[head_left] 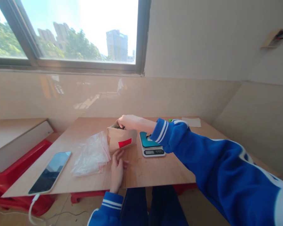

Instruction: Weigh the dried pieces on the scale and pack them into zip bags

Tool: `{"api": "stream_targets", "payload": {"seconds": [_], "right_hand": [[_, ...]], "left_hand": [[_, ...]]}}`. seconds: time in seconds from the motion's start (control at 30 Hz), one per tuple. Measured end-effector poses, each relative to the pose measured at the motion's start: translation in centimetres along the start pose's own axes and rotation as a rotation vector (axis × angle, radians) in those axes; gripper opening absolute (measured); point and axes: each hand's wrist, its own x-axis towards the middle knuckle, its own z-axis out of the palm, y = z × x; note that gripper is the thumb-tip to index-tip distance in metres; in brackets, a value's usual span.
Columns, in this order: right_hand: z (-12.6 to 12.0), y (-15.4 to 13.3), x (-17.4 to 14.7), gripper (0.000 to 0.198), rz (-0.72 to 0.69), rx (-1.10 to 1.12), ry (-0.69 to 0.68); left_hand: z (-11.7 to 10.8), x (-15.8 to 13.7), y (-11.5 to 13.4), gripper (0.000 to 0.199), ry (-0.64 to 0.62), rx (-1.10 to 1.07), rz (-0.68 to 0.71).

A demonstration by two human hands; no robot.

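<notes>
A brown paper bag (114, 141) with a red label (124, 143) stands on the table with its mouth open. My right hand (126, 121) reaches over the top from the right, its fingers curled down at the mouth. Dark contents show there, and the fingertips are partly hidden, so I cannot see what they hold. My left hand (118, 164) rests on the tabletop at the foot of the bag, thumb and fingers apart, fingertips by its lower edge. Just right of the bag is a digital scale (153, 153) with a teal top; a small item on it is partly covered by my right sleeve.
Clear zip bags (91, 157) lie left of the paper bag. A phone (50, 172) with a white cable (34, 204) lies near the table's left edge. White paper (192, 122) is at the back right. Red stools (25, 172) stand left of and under the table (141, 175).
</notes>
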Motion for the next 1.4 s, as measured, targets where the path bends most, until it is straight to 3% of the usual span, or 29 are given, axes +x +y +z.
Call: {"api": "stream_targets", "payload": {"seconds": [0.1,0.23,0.5,0.6,0.67,0.77,0.93,1.13,1.4], "right_hand": [[-1.6,-0.3,-0.8,0.013,-0.029,-0.090,-0.059],[-3.2,-0.2,-2.3,0.017,-0.091,-0.113,0.054],[-3.3,3.0,-6.2,0.016,0.165,0.649,0.553],[-1.9,6.2,-8.6,0.025,0.268,0.885,0.709],[0.0,8.4,-10.5,0.028,0.385,0.911,0.757],[3.5,10.5,-13.1,0.019,0.524,0.718,0.652],[8.2,9.9,-15.1,0.020,0.544,0.489,0.466],[9.1,8.4,-15.2,0.020,0.532,0.334,0.396],[9.0,10.8,-15.1,0.020,0.607,0.314,0.423]], "left_hand": [[0.0,0.1,-0.1,0.045,0.005,0.011,0.005],[0.0,0.1,-0.1,0.043,0.010,0.034,0.004],[0.0,0.1,-0.2,0.049,0.009,0.039,0.021],[0.0,0.2,-0.3,0.048,0.017,0.045,0.018],[0.0,0.2,-0.3,0.047,0.014,0.061,0.025],[0.1,0.2,-0.3,0.047,0.018,0.082,0.019],[0.1,0.0,0.0,0.049,0.012,0.075,0.003],[0.2,-0.1,0.3,0.045,0.018,0.102,0.025],[0.1,0.0,0.1,0.047,0.022,0.074,0.011]]}}
